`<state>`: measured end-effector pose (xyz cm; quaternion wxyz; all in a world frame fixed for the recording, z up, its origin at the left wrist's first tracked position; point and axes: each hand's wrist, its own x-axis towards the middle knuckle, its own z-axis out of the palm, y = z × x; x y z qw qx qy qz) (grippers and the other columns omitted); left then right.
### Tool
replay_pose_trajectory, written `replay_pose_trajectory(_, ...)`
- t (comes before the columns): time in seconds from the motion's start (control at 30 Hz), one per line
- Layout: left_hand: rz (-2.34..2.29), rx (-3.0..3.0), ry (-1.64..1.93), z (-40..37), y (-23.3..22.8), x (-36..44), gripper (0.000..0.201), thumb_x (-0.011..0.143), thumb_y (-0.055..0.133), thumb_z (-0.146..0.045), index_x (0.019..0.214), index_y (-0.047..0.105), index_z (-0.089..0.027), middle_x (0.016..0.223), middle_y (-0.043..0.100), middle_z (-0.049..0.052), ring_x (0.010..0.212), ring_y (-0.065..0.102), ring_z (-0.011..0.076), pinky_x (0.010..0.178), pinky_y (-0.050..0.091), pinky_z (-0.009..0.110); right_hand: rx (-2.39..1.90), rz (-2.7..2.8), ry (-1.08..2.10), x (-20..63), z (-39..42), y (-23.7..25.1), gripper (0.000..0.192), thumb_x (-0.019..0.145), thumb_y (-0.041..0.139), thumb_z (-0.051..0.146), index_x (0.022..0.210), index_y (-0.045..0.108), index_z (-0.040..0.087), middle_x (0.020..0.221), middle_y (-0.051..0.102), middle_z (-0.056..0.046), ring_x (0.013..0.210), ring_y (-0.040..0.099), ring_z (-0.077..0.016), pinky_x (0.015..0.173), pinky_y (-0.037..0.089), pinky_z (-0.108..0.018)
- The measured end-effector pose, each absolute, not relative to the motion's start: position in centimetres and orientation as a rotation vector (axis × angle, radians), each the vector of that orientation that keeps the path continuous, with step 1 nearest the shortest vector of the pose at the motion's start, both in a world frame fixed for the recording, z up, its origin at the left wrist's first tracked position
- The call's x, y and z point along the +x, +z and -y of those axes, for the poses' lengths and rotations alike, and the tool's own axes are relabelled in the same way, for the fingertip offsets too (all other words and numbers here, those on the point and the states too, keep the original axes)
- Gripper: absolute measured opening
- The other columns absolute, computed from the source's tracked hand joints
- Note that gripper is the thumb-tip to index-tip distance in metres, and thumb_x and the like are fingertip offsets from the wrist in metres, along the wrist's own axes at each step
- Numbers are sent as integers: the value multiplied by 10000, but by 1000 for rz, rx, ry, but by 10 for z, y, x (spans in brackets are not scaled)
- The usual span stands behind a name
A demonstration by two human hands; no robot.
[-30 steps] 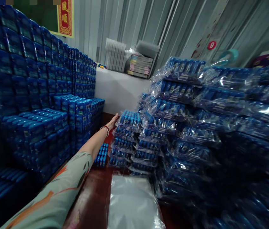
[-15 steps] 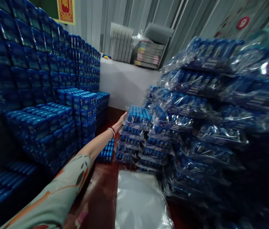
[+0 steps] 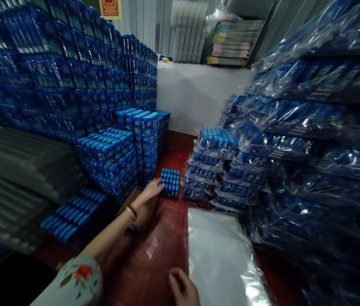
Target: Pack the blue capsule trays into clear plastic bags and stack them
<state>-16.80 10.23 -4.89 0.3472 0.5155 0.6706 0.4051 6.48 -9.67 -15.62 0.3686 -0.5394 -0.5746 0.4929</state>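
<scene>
My left hand (image 3: 150, 192) stretches forward and touches the near left side of a low block of small blue-capped items (image 3: 170, 182) standing on the dark red surface (image 3: 154, 272). Its fingers are spread on the block's edge; a firm grip is not visible. A beaded bracelet circles that wrist. My right hand (image 3: 183, 289) sits at the bottom edge with its fingers loosely bent, resting on the red surface just left of a flat stack of clear plastic bags (image 3: 221, 259). It holds nothing.
Tall stacks of blue boxed items (image 3: 71, 80) fill the left, with lower steps (image 3: 109, 157) in front. Bagged bundles of the same blue items (image 3: 294, 136) pile up on the right, a short stack (image 3: 210, 163) beside the block. A white counter (image 3: 199, 93) stands behind.
My left hand left the top bagged bundle of the short stack and dropped down-left to the loose blue block. The view tilted downward, and my right hand came into sight.
</scene>
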Motion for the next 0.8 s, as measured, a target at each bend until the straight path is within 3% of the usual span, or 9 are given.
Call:
replay_pose_trajectory(0.1,-1837,1448,863,-25,-70,-176,199,755,601,-364,846,631,-190,1054,628,122,1087,511,329,988,315,445,-1277,1642,1131,52,55,-136,236,741,594,411,818,694,212,849,701,-48,820,637,-197,774,488,-273)
replay_pose_trajectory(0.17,-1929,1580,692,17,-82,-175,234,744,626,-382,878,629,-190,1095,609,126,1080,508,338,947,334,454,-1203,1726,1063,39,20,-121,228,740,569,360,866,686,210,910,694,-59,874,626,-209,828,473,-310)
replay_pose_trajectory(0.27,-2096,1883,404,56,-96,-173,177,803,582,-286,956,614,-202,1103,602,113,1035,522,296,864,375,411,-1207,1765,1100,9,-26,-112,218,716,559,325,865,666,209,843,691,-41,756,628,-196,752,489,-316)
replay_pose_trajectory(0.33,-2114,2022,400,66,-99,-177,133,866,500,-243,905,621,-201,989,629,97,941,546,260,811,386,383,-1227,1755,1158,-12,-46,-114,212,712,556,342,835,656,202,735,677,-22,643,617,-182,646,496,-297)
replay_pose_trajectory(0.47,-2054,2071,865,73,-80,-192,245,927,406,-309,845,606,-194,858,610,77,830,532,217,748,400,343,-1249,1676,1181,-38,-57,-123,332,756,489,445,882,635,174,659,651,-32,543,595,-176,500,472,-272)
replay_pose_trajectory(0.6,-1798,2136,1091,102,-62,-182,253,941,371,-322,859,575,-198,800,587,69,774,519,199,689,405,318,-1263,1587,1152,-32,-54,-122,447,785,434,505,1015,599,159,706,663,-54,595,614,-184,517,483,-267)
replay_pose_trajectory(0.67,-1588,2284,930,125,-78,-160,232,934,390,-319,825,566,-215,768,593,62,735,526,195,635,391,313,-1274,1562,1136,-20,-58,-119,458,778,448,516,1020,602,159,772,677,-68,640,624,-182,556,495,-267)
replay_pose_trajectory(0.8,-1268,2558,586,168,-153,-106,194,827,559,-426,814,589,-235,734,640,82,686,570,231,561,401,337,-1376,1526,1121,3,-86,-121,445,762,471,522,927,634,142,774,675,-71,643,619,-183,557,500,-282)
